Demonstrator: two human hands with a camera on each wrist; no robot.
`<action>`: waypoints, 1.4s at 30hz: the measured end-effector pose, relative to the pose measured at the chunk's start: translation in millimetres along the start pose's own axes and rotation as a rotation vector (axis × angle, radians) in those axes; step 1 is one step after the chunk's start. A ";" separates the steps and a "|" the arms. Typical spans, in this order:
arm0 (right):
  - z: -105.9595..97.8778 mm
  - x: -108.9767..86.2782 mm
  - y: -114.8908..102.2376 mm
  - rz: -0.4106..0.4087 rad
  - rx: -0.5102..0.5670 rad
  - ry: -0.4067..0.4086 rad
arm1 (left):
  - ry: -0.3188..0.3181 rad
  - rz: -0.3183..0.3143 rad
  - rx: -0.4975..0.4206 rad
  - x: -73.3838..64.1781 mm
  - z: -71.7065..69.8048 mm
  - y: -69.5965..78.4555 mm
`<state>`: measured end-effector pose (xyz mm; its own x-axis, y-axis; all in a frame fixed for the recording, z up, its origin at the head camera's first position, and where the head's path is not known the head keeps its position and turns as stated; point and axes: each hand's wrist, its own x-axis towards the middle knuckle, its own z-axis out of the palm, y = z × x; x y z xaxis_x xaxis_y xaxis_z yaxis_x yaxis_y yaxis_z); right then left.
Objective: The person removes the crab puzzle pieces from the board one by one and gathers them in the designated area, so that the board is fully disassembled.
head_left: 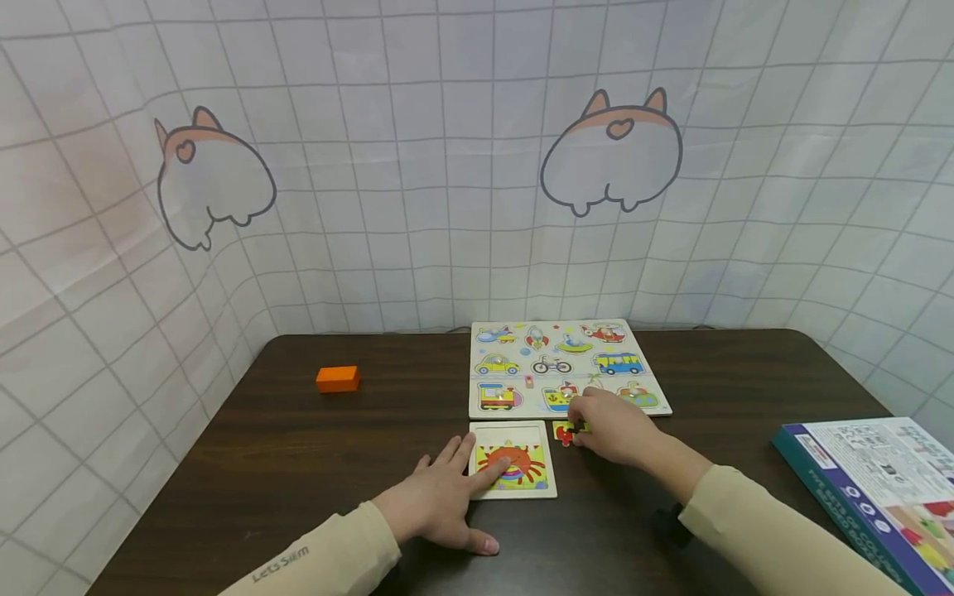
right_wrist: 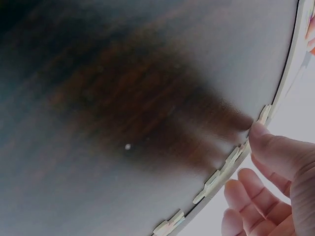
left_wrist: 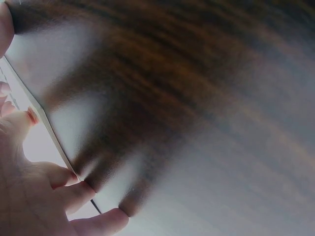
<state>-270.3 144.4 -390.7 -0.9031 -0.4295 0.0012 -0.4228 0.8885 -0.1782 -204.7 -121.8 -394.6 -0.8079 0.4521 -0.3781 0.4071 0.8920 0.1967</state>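
Note:
A small framed puzzle tray point(head_left: 522, 425) with a red crab picture point(head_left: 531, 470) lies near the middle of the table. My left hand point(head_left: 440, 505) rests at its left side, fingers spread, the index finger extended onto the crab. To the tray's right, my right hand point(head_left: 614, 426) bends thumb and fingers downward and pinches a small puzzle piece point(head_left: 562, 433) coloured red and yellow; the fingertips partly hide it. In the right wrist view the thumb point(right_wrist: 275, 147) overlaps the edge of a thin board. Just behind stands the larger white puzzle board point(head_left: 531, 403) with pictures of vehicles.
An orange block point(head_left: 338, 380) sits on the left of the dark wooden table point(head_left: 298, 463). A flat box point(head_left: 879, 480) with a purple and teal edge lies at the right. Behind the table hangs a white gridded curtain point(head_left: 417, 207).

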 end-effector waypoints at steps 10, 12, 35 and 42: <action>-5.5 -5.7 10.9 -0.030 0.045 0.017 | -0.005 0.003 -0.015 -0.6 0.1 -1.2; -9.5 -11.1 22.0 -0.028 0.067 0.028 | -0.006 0.004 -0.014 -0.5 -0.7 -1.5; -8.1 -43.7 81.6 -0.017 0.056 0.013 | -0.011 -0.002 -0.006 1.7 -1.1 0.9; -6.7 -42.4 82.5 -0.014 0.055 0.011 | -0.012 0.002 -0.005 3.2 -0.9 0.5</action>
<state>-267.4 237.0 -398.8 -0.8979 -0.4401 0.0148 -0.4312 0.8720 -0.2315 -207.4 -120.0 -394.9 -0.8018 0.4541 -0.3885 0.4066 0.8910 0.2021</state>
